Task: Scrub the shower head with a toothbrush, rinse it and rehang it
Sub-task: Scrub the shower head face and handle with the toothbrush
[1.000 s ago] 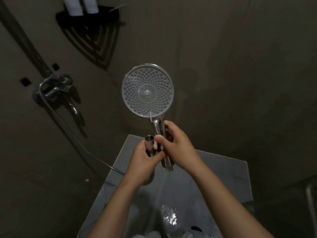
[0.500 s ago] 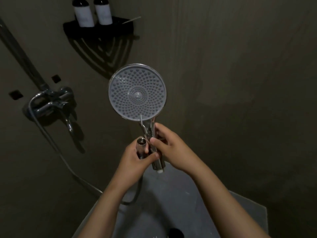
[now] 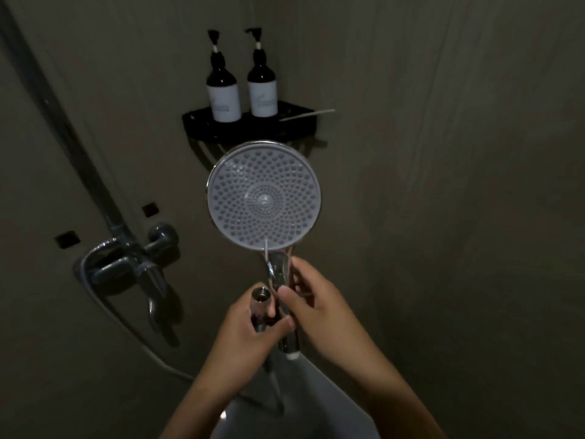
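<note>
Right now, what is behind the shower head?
The shower head hides the underside of a black corner shelf. Above its rim, two pump bottles and a thin pale stick show on that shelf.

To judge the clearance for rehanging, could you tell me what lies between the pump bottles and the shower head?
In the head view, only the black corner shelf, on which the pump bottles stand, lies between them and the shower head.
</note>
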Tool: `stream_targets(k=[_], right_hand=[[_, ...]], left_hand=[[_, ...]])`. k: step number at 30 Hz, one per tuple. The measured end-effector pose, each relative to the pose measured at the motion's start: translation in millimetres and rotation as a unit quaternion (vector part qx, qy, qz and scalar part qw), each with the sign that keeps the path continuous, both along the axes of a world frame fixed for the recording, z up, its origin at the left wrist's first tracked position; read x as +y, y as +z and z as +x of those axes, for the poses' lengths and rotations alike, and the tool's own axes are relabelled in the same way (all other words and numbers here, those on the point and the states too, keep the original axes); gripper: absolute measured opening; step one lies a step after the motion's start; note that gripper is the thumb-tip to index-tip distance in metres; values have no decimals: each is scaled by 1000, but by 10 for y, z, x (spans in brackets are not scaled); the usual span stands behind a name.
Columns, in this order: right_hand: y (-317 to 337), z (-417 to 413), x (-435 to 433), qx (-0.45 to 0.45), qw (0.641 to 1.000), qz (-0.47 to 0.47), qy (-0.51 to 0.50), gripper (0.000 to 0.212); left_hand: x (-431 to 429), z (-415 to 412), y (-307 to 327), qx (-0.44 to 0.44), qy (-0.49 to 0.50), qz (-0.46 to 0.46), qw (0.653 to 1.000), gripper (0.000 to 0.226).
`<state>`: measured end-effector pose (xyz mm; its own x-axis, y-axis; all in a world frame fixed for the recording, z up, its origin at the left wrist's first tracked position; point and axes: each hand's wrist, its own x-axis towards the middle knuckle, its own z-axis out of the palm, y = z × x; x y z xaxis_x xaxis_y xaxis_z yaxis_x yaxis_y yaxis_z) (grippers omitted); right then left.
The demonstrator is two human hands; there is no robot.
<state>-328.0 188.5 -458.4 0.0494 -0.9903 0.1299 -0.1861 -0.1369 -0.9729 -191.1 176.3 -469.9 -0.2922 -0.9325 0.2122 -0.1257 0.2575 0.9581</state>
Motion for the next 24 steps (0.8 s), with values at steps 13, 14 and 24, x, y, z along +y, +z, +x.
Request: stream_targets(k=[13, 14, 24], right_hand=[[587, 59, -1964, 11, 996, -79, -26, 37], [642, 54, -2071, 10, 995, -92, -30, 36], [1186, -142, -2582, 77, 972, -179, -132, 39]], left_hand=[[-2048, -17, 483, 48, -12, -54, 997, 36], [-2167, -32, 544, 44, -17, -70, 996, 38], [-2766, -269, 1151, 76, -79, -146, 983, 40]])
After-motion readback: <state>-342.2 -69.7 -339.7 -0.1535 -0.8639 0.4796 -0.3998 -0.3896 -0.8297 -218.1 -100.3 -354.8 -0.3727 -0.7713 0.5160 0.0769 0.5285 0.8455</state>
